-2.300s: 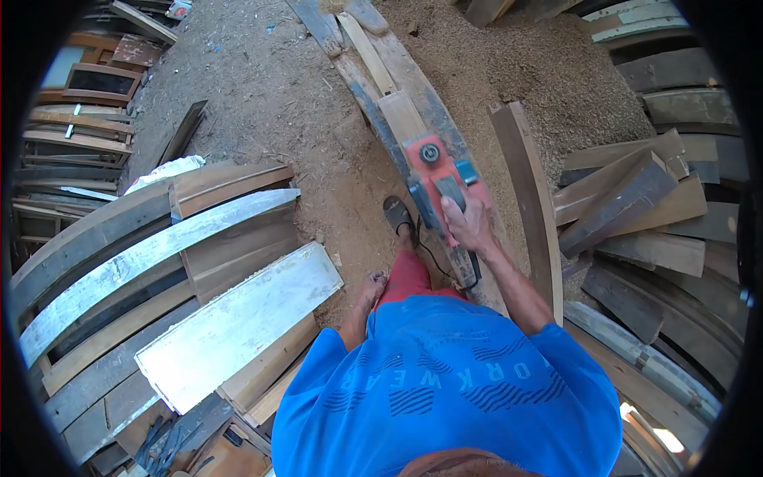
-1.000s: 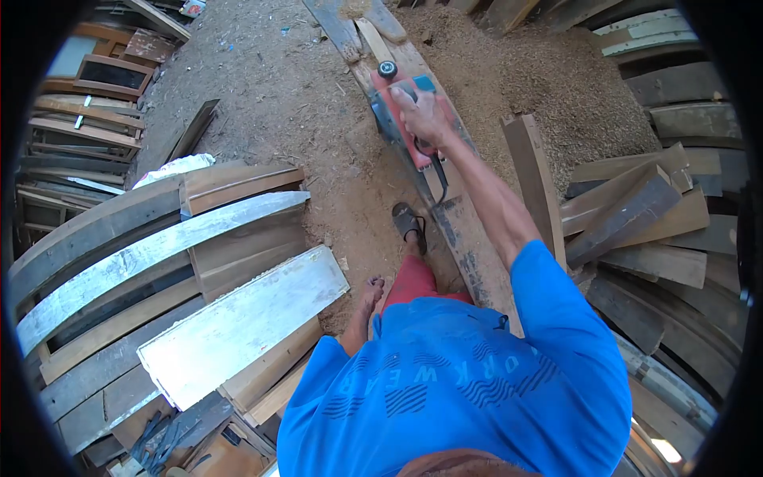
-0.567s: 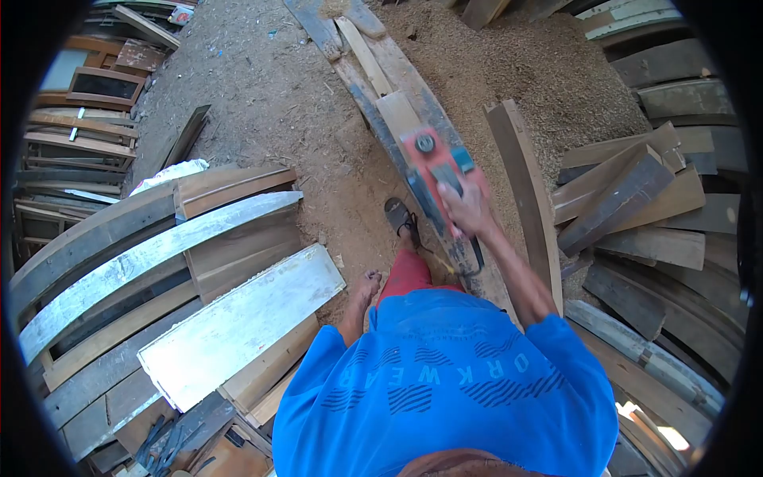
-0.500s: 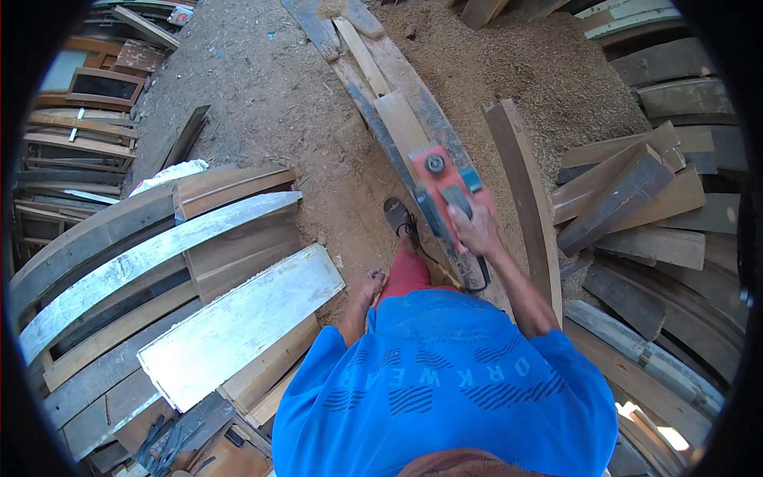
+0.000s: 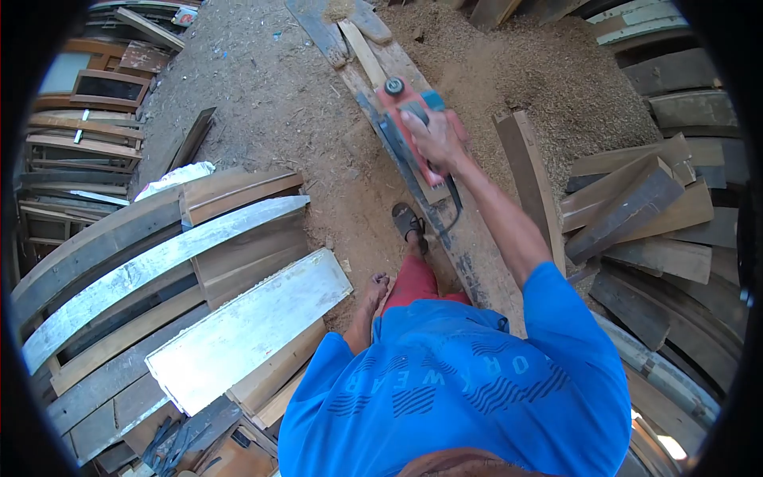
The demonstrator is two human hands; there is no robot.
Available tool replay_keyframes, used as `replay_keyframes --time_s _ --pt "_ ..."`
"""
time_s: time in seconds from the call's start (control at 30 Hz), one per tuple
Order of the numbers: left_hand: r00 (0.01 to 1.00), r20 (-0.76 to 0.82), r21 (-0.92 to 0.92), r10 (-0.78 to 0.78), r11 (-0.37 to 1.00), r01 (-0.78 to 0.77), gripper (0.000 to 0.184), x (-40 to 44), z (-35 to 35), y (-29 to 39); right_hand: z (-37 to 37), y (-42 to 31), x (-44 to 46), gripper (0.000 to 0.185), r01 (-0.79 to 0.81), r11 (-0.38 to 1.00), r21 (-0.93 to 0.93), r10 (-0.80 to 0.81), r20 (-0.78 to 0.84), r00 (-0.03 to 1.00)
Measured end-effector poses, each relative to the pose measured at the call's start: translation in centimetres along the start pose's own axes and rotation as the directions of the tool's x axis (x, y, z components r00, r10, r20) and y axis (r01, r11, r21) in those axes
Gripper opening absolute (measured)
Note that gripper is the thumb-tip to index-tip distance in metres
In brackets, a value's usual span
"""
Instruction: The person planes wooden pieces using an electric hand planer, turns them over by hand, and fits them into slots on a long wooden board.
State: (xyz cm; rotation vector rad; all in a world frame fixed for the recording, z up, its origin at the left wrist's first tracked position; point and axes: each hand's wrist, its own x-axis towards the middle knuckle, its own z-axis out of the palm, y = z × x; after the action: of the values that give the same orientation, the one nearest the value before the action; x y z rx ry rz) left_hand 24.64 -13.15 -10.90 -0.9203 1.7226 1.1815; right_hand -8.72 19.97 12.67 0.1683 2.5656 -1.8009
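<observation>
My right hand (image 5: 435, 139) is wrapped round the dark handle of a red electric planer (image 5: 451, 121) with teal parts. The planer lies over a long wooden bench plank (image 5: 469, 238) and hides most of the pale board beneath it. A narrow pale wooden strip (image 5: 362, 54) runs along the plank beyond the planer's front knob. A black cord (image 5: 455, 211) loops from its rear end. My left hand (image 5: 378, 288) hangs beside my red-clad thigh, fingers curled in, with nothing visible in it.
Wood shavings (image 5: 556, 87) lie heaped to the right of the bench. A tall board (image 5: 531, 179) stands close on that side, near stacked boards (image 5: 636, 199). A white panel (image 5: 250, 326) tops the wood pile at left. My sandalled foot (image 5: 407, 222) is beside the bench.
My right hand has pushed the planer forward along the plank, covering the pale board that showed ahead of it. My right arm is more stretched out; my left hand stays by my thigh.
</observation>
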Motion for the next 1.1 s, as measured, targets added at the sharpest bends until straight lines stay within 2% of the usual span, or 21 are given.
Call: replay_keyframes --time_s 0.07,0.2,0.27,0.33,0.43,0.53,0.57,0.6,0.63,0.7,0.73,0.77,0.8,0.83,0.87,0.93,1.03,1.1 --pt "1.0 -0.023 -0.024 0.007 1.0 -0.008 0.03 -0.9 -0.3 0.0 1.4 1.6 3.4 0.053 0.059 0.994 -0.092 -0.059 0.0 0.998" --pt "0.994 -0.07 -0.089 0.08 0.992 -0.086 0.026 -1.8 -1.2 0.8 1.3 0.6 3.6 0.047 -0.085 0.996 0.013 0.084 0.029 0.996" --pt "0.995 -0.069 -0.092 0.069 0.993 -0.075 0.025 -2.1 -1.6 -0.5 -0.1 -0.8 -0.5 0.043 -0.234 0.957 0.169 0.214 0.131 0.968" --pt "0.998 -0.042 -0.039 0.038 0.998 -0.039 0.026 -1.4 -1.9 -1.9 -1.3 -0.8 -4.6 0.051 -0.238 0.942 0.236 0.195 0.192 0.962" --pt "0.999 0.044 0.083 0.001 0.997 -0.005 0.024 -2.2 -2.1 -1.9 -2.3 0.9 -11.1 0.044 -0.237 0.954 0.182 0.202 0.192 0.96" --pt "1.0 -0.013 0.085 0.026 0.996 -0.024 0.023 -1.8 -1.2 -2.2 -3.2 1.7 -17.7 0.04 -0.348 0.93 0.12 0.319 0.21 0.924" --pt "0.966 -0.108 0.132 0.235 0.966 -0.22 0.023 0.6 -0.8 -3.4 -3.6 1.7 -19.5 0.042 -0.367 0.92 0.141 0.333 0.214 0.918" --pt "0.881 -0.184 0.189 0.437 0.895 -0.404 0.024 3.9 -0.4 -4.8 -4.0 1.8 -21.1 0.043 -0.387 0.908 0.162 0.35 0.216 0.912" --pt "0.748 -0.25 0.281 0.615 0.785 -0.552 0.025 6.9 -0.1 -6.0 -4.4 2.0 -22.2 0.045 -0.381 0.906 0.184 0.339 0.221 0.914" --pt "0.778 -0.217 0.371 0.59 0.787 -0.493 0.035 1.1 -1.3 7.4 -5.3 2.4 -24.3 0.05 -0.377 0.899 0.222 0.327 0.234 0.916" --pt "0.834 -0.241 0.375 0.497 0.84 -0.392 0.053 -2.3 -1.0 15.2 -5.6 2.4 -25.0 0.052 -0.356 0.906 0.23 0.309 0.216 0.926" --pt "0.67 -0.296 0.351 0.681 0.73 -0.586 0.055 -2.8 -0.5 19.9 -5.9 2.3 -25.3 0.055 -0.331 0.913 0.24 0.288 0.195 0.937" --pt "0.513 -0.295 0.403 0.806 0.591 -0.698 0.058 -1.6 -0.1 24.3 -6.1 2.1 -25.5 0.057 -0.302 0.92 0.248 0.265 0.172 0.949" --pt "0.552 -0.263 0.469 0.791 0.605 -0.643 0.062 -4.8 0.6 30.7 -6.4 1.8 -25.5 0.058 -0.285 0.929 0.237 0.255 0.149 0.955" --pt "0.317 -0.284 0.573 0.905 0.425 -0.701 0.069 -3.5 1.8 34.3 -6.8 1.5 -25.5 0.06 -0.27 0.936 0.225 0.247 0.125 0.961" --pt "0.388 -0.232 0.672 0.892 0.435 -0.599 0.073 -6.3 3.7 41.9 -7.3 1.5 -25.6 0.06 -0.254 0.941 0.224 0.241 0.085 0.967" --pt "0.362 -0.208 0.776 0.908 0.379 -0.504 0.072 -2.1 6.6 48.2 -8.4 1.9 -26.1 0.058 -0.271 0.929 0.253 0.271 0.035 0.962" --pt "0.44 -0.137 0.796 0.887 0.363 -0.484 0.069 0.4 7.1 50.4 -9.2 1.5 -26.6 0.055 -0.307 0.909 0.282 0.315 0.015 0.949"
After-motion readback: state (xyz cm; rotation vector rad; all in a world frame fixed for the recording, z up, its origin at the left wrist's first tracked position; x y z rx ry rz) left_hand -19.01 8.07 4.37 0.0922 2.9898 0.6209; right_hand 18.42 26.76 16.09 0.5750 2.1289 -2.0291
